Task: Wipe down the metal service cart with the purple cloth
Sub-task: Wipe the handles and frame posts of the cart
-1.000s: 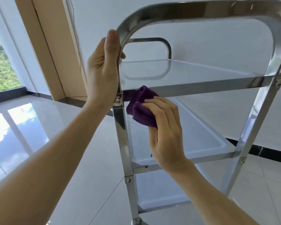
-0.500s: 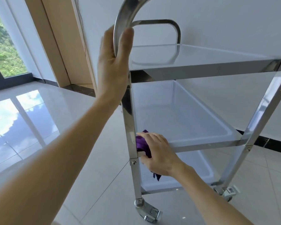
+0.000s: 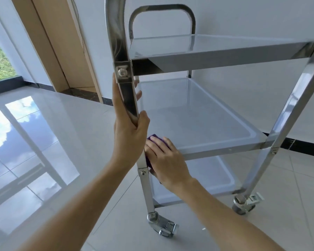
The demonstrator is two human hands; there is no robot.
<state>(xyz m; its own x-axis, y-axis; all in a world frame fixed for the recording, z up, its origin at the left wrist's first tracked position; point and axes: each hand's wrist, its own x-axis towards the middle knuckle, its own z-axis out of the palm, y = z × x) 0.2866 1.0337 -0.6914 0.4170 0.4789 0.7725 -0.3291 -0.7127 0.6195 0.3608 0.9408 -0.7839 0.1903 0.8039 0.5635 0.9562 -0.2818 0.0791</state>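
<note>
Head view has your left hand (image 3: 129, 131) wrapped around the near post of the metal cart (image 3: 203, 59), thumb hooked in front, fingers behind. Your right hand (image 3: 164, 160) presses the purple cloth (image 3: 155, 139) with fingers curled over it against that post at the middle shelf (image 3: 207, 140).

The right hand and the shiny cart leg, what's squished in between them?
The purple cloth. In the head view, the right hand presses it against the cart's front left leg, level with the middle shelf.
</note>
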